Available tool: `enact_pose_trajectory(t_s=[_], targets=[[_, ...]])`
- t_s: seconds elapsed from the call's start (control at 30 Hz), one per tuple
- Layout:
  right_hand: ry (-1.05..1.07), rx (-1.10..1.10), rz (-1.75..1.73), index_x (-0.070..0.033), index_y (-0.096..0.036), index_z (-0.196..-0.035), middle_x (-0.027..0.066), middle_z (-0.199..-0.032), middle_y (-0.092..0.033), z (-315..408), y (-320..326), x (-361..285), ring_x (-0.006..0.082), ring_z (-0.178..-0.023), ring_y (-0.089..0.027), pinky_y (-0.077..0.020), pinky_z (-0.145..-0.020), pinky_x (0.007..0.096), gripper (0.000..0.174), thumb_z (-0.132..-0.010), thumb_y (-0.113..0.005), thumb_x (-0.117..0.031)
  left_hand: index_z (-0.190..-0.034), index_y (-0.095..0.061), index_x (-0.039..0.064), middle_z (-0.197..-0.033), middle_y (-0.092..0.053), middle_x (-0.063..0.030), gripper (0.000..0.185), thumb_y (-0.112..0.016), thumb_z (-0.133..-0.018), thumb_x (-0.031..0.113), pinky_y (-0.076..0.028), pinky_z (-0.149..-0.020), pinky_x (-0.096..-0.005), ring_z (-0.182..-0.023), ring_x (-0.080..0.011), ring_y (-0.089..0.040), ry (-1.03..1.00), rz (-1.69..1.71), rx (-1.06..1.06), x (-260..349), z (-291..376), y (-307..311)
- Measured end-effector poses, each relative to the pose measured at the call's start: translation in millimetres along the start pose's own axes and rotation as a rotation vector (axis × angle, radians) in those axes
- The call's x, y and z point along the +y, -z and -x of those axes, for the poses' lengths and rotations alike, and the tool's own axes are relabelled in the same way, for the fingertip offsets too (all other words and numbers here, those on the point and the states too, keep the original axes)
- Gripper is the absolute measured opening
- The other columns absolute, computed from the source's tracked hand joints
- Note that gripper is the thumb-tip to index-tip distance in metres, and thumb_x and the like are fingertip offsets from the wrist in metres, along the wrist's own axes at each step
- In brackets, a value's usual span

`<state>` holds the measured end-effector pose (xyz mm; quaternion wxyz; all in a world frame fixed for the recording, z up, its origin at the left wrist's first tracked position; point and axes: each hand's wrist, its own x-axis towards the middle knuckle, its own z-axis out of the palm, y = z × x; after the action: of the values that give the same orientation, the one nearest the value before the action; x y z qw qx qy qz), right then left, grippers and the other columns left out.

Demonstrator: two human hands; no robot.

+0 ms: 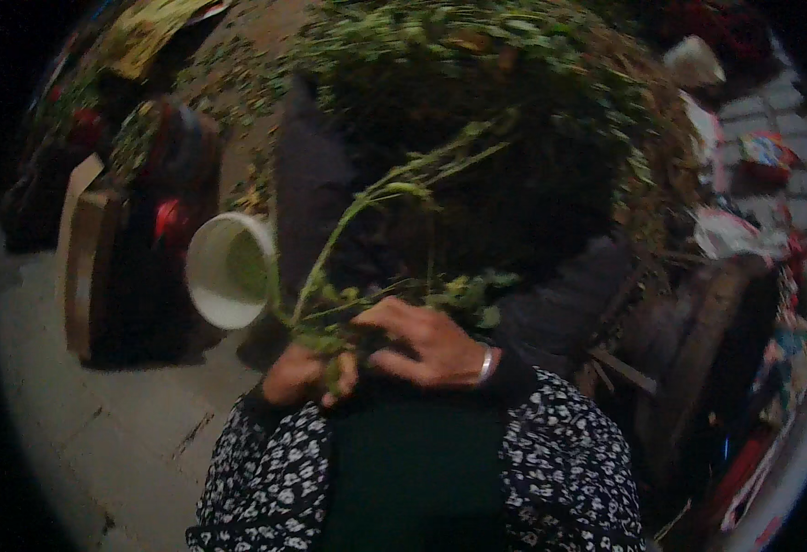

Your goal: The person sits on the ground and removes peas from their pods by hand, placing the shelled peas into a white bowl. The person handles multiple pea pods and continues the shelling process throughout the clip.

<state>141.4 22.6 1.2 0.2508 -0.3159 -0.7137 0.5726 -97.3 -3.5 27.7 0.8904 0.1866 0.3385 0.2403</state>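
Observation:
My left hand (307, 376) is closed around the lower end of a green plant stalk (334, 241), whose long stems arch up and to the right over my dark-clad knees. My right hand (421, 345), with a silvery bracelet at the wrist, is just right of it, fingers bent towards the stalk; whether they pinch any of it I cannot tell. Leaves and pods hang by both hands. Left of the stalk, a white plastic bucket (231, 317) stands tilted in view, with green contents inside.
A heap of leafy plants (514, 27) lies beyond my knees. A cardboard box (89, 276) stands at the left on the paved floor (141, 428). Plastic bags (735, 234) and a wooden piece of furniture (700, 359) are at the right.

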Motion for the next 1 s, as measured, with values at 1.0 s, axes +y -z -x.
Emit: enact_pose_trajectory(t_s=[1.0], targets=[[0.0,0.101,-0.297,-0.001,-0.064,-0.099,0.0093,-0.086,-0.066,-7.6,66.7,-105.3,0.0146,-0.071,-0.062,-0.0495,-0.061,0.026,0.018,-0.086,-0.064,-0.014,-0.117,-0.052,-0.001,-0.082,-0.054,-0.0019,0.031,-0.051,-0.092,0.018,-0.033,-0.045,-0.0177,-0.053,-0.0052,-0.042,-0.523,-0.544,0.096,45.5,-135.6,24.3]])
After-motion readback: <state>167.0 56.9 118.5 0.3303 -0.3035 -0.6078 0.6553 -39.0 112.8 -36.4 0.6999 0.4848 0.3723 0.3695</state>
